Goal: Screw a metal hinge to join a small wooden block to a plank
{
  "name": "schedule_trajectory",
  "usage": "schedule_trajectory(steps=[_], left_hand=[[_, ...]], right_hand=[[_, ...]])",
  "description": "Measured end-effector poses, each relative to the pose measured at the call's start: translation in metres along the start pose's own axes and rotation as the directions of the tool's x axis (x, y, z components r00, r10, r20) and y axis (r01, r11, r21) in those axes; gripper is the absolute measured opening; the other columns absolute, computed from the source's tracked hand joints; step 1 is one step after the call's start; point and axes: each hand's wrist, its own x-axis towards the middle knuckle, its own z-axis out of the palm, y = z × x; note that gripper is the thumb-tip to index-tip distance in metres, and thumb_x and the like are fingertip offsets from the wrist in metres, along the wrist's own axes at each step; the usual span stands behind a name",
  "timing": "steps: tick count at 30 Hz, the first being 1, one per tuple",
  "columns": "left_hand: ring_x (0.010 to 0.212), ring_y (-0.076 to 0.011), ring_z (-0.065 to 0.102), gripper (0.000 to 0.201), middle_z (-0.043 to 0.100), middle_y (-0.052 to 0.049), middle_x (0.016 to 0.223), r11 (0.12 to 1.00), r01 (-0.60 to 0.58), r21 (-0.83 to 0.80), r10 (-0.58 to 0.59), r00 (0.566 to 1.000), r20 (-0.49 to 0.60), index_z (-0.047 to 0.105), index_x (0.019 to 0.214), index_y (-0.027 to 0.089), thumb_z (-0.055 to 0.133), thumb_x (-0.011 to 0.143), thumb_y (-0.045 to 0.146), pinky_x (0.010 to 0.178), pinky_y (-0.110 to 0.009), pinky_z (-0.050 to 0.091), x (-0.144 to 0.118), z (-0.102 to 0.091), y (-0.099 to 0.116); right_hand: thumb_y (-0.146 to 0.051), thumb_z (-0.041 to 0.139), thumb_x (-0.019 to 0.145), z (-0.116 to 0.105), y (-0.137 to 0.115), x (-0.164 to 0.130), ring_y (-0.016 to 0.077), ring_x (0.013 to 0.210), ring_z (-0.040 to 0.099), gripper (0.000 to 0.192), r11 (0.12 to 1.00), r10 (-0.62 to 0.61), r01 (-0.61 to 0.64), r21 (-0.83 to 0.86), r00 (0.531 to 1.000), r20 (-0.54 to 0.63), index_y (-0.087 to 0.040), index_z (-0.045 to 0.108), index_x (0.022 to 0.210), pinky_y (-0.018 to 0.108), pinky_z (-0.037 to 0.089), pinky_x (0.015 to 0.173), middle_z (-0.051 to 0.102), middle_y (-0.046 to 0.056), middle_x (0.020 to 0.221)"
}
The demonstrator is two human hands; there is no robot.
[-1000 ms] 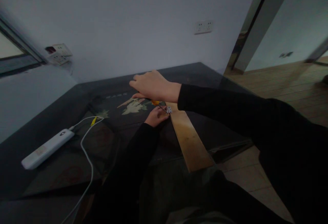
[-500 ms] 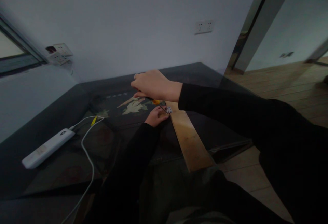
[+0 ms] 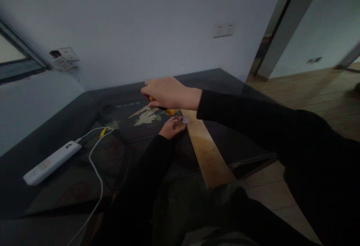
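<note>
The right hand (image 3: 168, 93) had its grip closed around a screwdriver (image 3: 170, 111), the tip angled down at a hinge (image 3: 185, 120) on the plank (image 3: 206, 152). The left hand (image 3: 172, 128) pressed beside the hinge, its grip unclear. The plank lay on the tabletop (image 3: 70, 171), overhanging its edge.

A single head-worn camera looks forward and down from the near edge of the dark table (image 3: 70, 186), facing the white wall (image 3: 146, 21) beyond its far edge. It sits close above the person's sleeves, with the far corners in frame. A doorway and wooden floor (image 3: 309, 88) show at right.
</note>
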Motion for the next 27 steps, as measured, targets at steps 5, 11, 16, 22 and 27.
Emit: schedule_trajectory(steps=[5,11,16,22,27], left_hand=[[0.12,-0.0284,0.054,0.053,0.057,-0.013,0.128,1.0,0.002,0.026,-0.002,1.0,0.001,0.062,0.121,0.017,0.073,0.072,0.034,0.108,-0.045,0.04,0.001,0.0,0.0],[0.121,-0.0272,0.053,0.047,0.058,-0.012,0.126,1.0,0.01,0.011,-0.011,1.0,0.013,0.065,0.117,0.018,0.073,0.073,0.034,0.108,-0.045,0.039,0.0,0.0,0.003],[0.119,-0.0279,0.055,0.056,0.057,-0.014,0.126,1.0,0.025,0.001,-0.025,1.0,0.003,0.061,0.123,0.016,0.073,0.072,0.034,0.108,-0.046,0.039,-0.001,-0.001,0.005],[0.12,-0.0284,0.054,0.049,0.057,-0.013,0.127,0.999,0.052,-0.009,-0.052,0.999,-0.006,0.066,0.114,0.016,0.076,0.069,0.034,0.108,-0.044,0.039,0.0,0.001,0.004],[0.12,-0.0288,0.054,0.049,0.059,-0.013,0.127,0.999,0.032,-0.017,-0.032,0.999,-0.001,0.065,0.117,0.017,0.073,0.072,0.032,0.108,-0.047,0.039,0.0,0.001,0.004]], right_hand=[[-0.033,0.06,0.086,0.009,0.001,-0.001,0.0198,0.099,0.055,0.035,0.994,0.083,-0.089,-0.061,0.993,-0.086,-0.014,0.059,0.114,0.027,0.035,0.073,0.061,0.012,0.115],[-0.012,0.063,0.078,-0.012,0.002,0.003,0.0135,0.087,0.056,0.024,0.981,-0.061,0.031,0.194,0.987,0.152,-0.012,0.067,0.102,0.025,0.035,0.073,0.067,0.008,0.104],[-0.018,0.065,0.079,-0.019,-0.004,-0.003,0.0157,0.089,0.058,0.025,0.997,0.034,-0.041,0.063,0.993,0.115,-0.014,0.067,0.104,0.026,0.035,0.072,0.068,0.008,0.101],[-0.037,0.063,0.083,-0.009,-0.012,-0.006,0.0224,0.094,0.06,0.032,0.98,0.098,-0.103,-0.168,0.994,-0.036,-0.015,0.066,0.106,0.029,0.038,0.072,0.068,0.012,0.103],[-0.021,0.064,0.081,-0.021,-0.013,-0.003,0.0177,0.09,0.06,0.025,0.999,-0.034,0.033,0.007,0.986,0.16,-0.017,0.068,0.106,0.028,0.038,0.073,0.067,0.008,0.104]])
